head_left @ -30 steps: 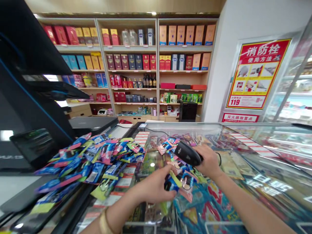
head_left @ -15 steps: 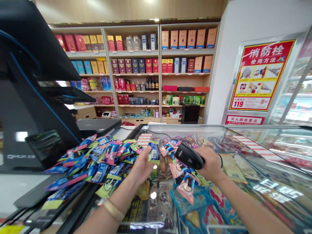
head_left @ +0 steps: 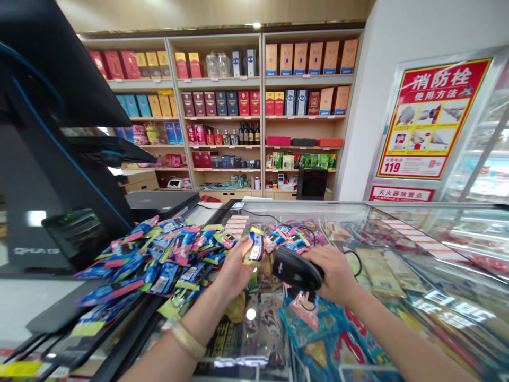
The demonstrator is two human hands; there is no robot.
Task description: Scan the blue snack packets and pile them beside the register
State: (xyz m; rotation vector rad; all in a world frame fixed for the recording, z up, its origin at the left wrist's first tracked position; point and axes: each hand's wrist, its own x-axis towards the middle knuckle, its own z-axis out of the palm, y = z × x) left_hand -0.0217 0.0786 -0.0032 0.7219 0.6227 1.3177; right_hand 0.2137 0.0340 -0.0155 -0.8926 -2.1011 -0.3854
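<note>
Between its thumb and fingers, my left hand (head_left: 237,268) pinches a small blue and yellow-green snack packet (head_left: 255,245), with a pale barcode label facing right. My right hand (head_left: 332,270) is wrapped round the handle of a black barcode scanner (head_left: 297,269), whose head points left, close to the packet. On the counter left of my left hand lies a heap of blue, pink and green snack packets (head_left: 167,260). A smaller group of similar packets (head_left: 288,237) lies behind the scanner on the glass. A pink packet (head_left: 305,310) shows below the scanner, partly hidden by it.
A black checkout terminal (head_left: 35,159) stands at the left. Under my hands is a glass-topped display case (head_left: 338,212) with bagged snacks (head_left: 334,339) visible in it. The scanner's cable (head_left: 274,216) runs across the back of the glass. Shelves of boxes (head_left: 222,103) line the far wall.
The scanner has moved left and slightly down, closer to the packet. My left hand has tilted the packet and shifted it slightly right.
</note>
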